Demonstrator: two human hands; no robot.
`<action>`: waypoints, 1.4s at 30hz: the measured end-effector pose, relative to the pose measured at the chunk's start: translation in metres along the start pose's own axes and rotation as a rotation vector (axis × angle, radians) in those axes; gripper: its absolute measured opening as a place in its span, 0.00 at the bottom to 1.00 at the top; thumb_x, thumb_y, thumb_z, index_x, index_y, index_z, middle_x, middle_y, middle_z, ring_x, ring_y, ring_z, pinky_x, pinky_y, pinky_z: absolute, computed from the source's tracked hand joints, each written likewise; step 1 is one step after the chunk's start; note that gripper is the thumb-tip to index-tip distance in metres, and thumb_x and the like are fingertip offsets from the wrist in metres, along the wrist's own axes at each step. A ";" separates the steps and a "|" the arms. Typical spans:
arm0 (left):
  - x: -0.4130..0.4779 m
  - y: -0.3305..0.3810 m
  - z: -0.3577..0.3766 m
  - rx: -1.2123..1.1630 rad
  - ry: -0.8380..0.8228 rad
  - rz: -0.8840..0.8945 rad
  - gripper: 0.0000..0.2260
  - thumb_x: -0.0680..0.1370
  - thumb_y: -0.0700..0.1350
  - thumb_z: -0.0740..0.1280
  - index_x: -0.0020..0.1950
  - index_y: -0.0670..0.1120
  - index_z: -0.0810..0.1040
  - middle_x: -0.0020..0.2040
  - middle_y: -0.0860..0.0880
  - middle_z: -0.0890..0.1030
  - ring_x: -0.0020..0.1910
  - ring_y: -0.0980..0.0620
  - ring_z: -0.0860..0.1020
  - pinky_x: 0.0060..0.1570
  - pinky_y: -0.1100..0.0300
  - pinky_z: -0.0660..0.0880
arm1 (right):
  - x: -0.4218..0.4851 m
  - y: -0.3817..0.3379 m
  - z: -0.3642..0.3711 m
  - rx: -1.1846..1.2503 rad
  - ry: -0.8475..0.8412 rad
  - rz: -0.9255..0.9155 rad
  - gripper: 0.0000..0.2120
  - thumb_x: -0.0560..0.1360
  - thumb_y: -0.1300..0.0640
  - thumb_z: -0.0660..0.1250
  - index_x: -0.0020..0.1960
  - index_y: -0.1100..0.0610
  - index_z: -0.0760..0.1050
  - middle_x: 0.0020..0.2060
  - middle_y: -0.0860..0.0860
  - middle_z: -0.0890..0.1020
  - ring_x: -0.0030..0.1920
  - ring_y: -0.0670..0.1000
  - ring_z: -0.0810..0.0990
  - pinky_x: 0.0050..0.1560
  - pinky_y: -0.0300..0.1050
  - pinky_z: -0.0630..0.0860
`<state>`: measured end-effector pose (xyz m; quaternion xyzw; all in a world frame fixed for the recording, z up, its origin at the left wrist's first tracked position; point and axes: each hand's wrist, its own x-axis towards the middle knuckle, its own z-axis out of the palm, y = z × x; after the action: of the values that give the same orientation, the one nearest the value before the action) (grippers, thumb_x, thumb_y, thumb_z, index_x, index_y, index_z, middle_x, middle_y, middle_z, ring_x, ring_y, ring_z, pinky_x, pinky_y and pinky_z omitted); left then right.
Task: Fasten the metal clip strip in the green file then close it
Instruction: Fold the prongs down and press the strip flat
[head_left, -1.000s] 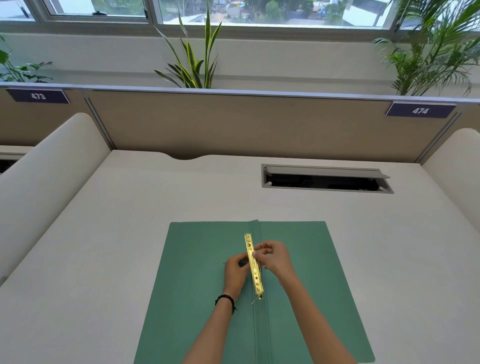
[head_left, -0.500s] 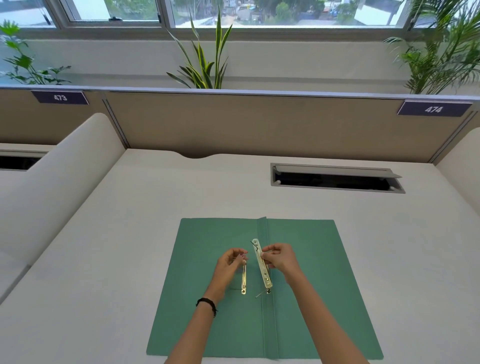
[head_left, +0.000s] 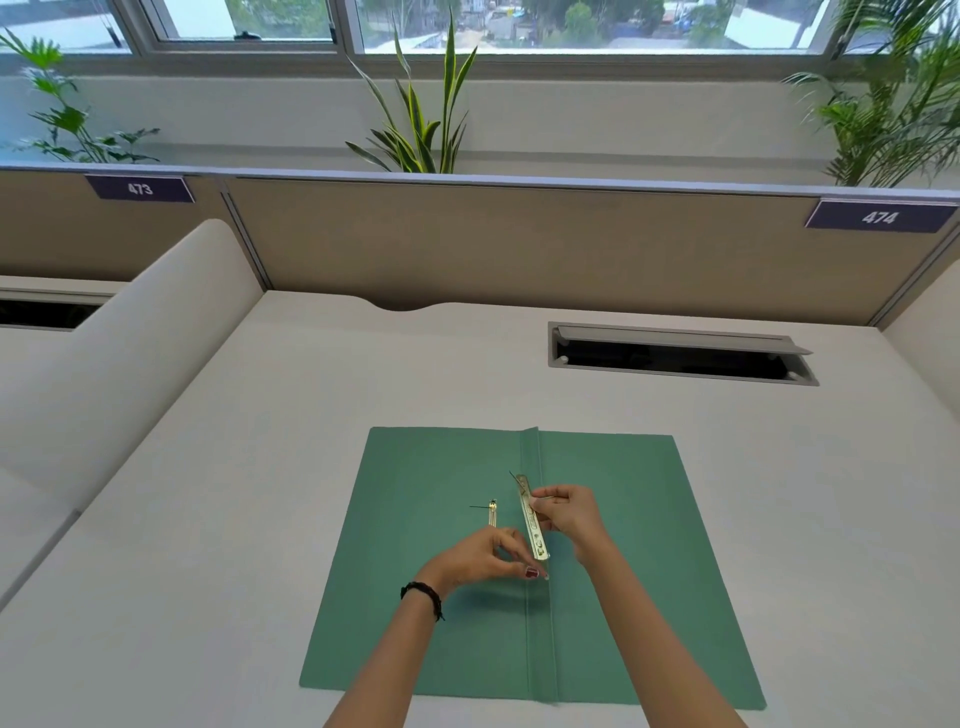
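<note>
Desk (head_left: 260, 467): pale surface fills the frame, cable hatch (head_left: 680, 353) at upper right, divider panel behind.

Green file (head_left: 441, 571): lies open and flat at lower centre, spine fold running up the middle, both leaves down on the desk.

Right hand (head_left: 571, 514): just right of the fold at centre frame, fingers closed in a pinch on the upper half of the metal clip strip (head_left: 532, 519). Strip is tilted, lower end toward the fold, held above the file, not seated.

Left hand (head_left: 478, 558): below and left of the strip, fingers curled loosely, tips near the strip's lower end. Cannot tell whether it grips anything.

Prong piece (head_left: 492, 514): small, thin, on the left leaf, just above the left hand.

Change versus half a second back: the two metal parts, one bar a second ago, are now clearly apart; the left hand has dropped lower and released the prong piece onto the leaf.

Judgement: fastener is disassembled, so fastening is barely started; file closing is not yet due
</note>
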<state>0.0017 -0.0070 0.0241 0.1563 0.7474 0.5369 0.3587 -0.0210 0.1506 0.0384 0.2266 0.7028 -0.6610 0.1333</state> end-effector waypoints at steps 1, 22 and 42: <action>0.002 0.000 0.001 -0.006 0.027 0.007 0.10 0.73 0.38 0.70 0.52 0.35 0.81 0.45 0.56 0.76 0.46 0.61 0.76 0.58 0.64 0.73 | 0.000 0.000 -0.001 0.004 -0.002 -0.001 0.06 0.70 0.70 0.68 0.38 0.60 0.76 0.32 0.55 0.80 0.30 0.50 0.78 0.27 0.35 0.77; 0.013 0.007 0.005 -0.005 0.019 -0.029 0.11 0.76 0.43 0.67 0.52 0.36 0.81 0.37 0.64 0.84 0.44 0.64 0.80 0.52 0.69 0.74 | -0.005 -0.011 -0.004 0.117 -0.013 -0.005 0.04 0.71 0.70 0.66 0.44 0.64 0.76 0.31 0.54 0.79 0.28 0.46 0.76 0.24 0.31 0.75; 0.014 0.004 0.003 0.039 0.099 -0.058 0.13 0.72 0.34 0.69 0.56 0.39 0.80 0.52 0.44 0.83 0.42 0.63 0.80 0.53 0.66 0.77 | -0.004 0.002 0.000 -0.014 0.003 0.006 0.08 0.70 0.71 0.68 0.49 0.67 0.75 0.31 0.56 0.80 0.23 0.46 0.78 0.24 0.35 0.77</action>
<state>-0.0069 0.0054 0.0224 0.1146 0.7788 0.5187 0.3336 -0.0167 0.1498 0.0380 0.2288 0.7069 -0.6553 0.1360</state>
